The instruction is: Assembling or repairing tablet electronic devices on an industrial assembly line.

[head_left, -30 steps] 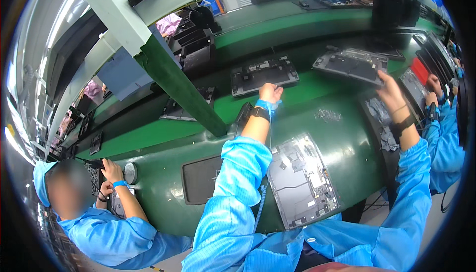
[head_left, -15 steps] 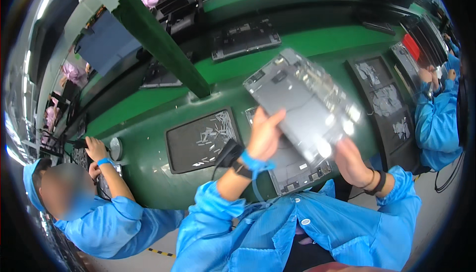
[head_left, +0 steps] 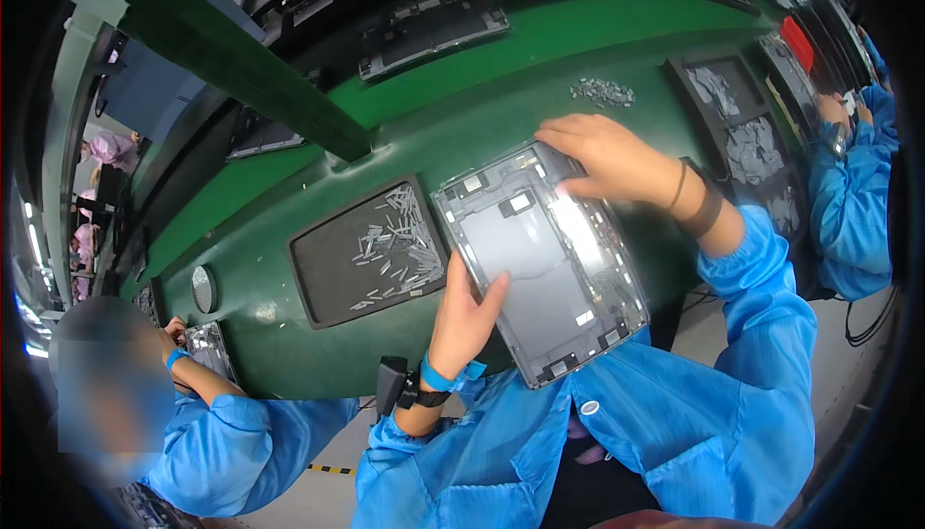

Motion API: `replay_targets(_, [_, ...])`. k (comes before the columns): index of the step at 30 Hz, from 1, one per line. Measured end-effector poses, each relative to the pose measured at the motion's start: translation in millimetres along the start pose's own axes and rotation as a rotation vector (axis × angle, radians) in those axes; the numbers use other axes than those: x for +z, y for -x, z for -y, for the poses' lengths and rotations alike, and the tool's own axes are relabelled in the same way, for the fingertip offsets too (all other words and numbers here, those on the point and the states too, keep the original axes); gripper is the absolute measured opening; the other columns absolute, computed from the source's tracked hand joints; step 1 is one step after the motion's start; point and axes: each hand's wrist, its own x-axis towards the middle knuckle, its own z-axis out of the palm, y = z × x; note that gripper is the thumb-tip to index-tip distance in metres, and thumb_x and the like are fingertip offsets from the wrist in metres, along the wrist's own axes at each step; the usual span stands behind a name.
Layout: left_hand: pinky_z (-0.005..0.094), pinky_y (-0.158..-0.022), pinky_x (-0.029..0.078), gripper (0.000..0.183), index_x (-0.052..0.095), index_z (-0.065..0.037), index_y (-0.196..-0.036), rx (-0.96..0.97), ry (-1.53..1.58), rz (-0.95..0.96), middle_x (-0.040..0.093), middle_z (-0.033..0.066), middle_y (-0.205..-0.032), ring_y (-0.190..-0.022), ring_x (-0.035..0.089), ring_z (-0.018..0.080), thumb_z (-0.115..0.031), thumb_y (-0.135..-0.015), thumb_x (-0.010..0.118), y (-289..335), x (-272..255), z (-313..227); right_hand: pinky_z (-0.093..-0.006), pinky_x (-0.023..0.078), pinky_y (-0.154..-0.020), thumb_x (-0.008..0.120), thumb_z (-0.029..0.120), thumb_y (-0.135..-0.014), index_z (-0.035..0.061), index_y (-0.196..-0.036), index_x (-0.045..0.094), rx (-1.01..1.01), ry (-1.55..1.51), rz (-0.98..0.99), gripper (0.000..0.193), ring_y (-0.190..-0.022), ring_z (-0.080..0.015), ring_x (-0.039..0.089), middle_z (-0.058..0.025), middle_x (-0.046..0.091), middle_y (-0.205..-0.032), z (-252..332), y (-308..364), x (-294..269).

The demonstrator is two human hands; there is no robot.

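An opened grey tablet housing (head_left: 520,250), with small parts and bright metal along its edges, lies in front of me at the table's near edge. My left hand (head_left: 464,322) grips its left side, the thumb lying over the inner face and the fingers out of sight at the edge. At the far right corner, my right hand (head_left: 607,155) is curled over the rim with its thumb on the inside. Whether a second housing lies beneath this one cannot be made out.
Left of the housing, a dark tray (head_left: 323,283) holds many thin grey strips. A heap of small pieces (head_left: 602,93) lies farther back. Grey pieces fill a compartmented tray (head_left: 747,115) at right. Co-workers in blue sit on both sides; a green post (head_left: 251,76) rises at back left.
The tablet housing has come down from a tilted, raised position to lie lower before me. My right hand has gone from its near right side to the far corner; the view has shifted.
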Motion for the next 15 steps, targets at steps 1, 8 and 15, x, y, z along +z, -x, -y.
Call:
replay_targets(1, [0.0331,-0.08,0.05,0.052,0.041,0.002,-0.135,-0.045,-0.143,-0.008,0.064,0.0147,-0.106,-0.095,0.063,0.0205,-0.013,-0.091,0.064,3,-3,-6,-0.0418,0.042,-0.101,0.08,0.024,-0.07,0.0016,-0.121,0.057,0.013,-0.075,0.054,0.06,-0.122,-0.0338,0.051,-0.0142,0.058,-0.126,-2,-3,0])
replay_targets(8, [0.0345,-0.057,0.049,0.028,0.061,0.001,-0.11,-0.06,-0.606,-0.115,0.065,0.012,-0.081,-0.063,0.061,0.0225,-0.013,-0.087,0.068,1,-24,-40,-0.0484,0.04,-0.103,0.083,0.031,-0.066,0.0068,-0.114,0.061,-0.168,-0.152,-0.014,0.059,-0.127,-0.0337,0.048,-0.0102,0.057,-0.127,13,9,-13])
replay_targets(15, [0.0373,-0.074,0.051,0.014,0.069,-0.002,-0.094,0.014,-0.996,-0.353,0.064,0.0127,-0.093,-0.084,0.063,0.03,-0.003,-0.08,0.07,-9,-70,-42,-0.0489,0.04,-0.1,0.081,0.034,-0.07,0.0074,-0.116,0.063,-0.114,-0.21,0.037,0.056,-0.126,-0.0323,0.05,-0.0114,0.057,-0.129,15,50,-16])
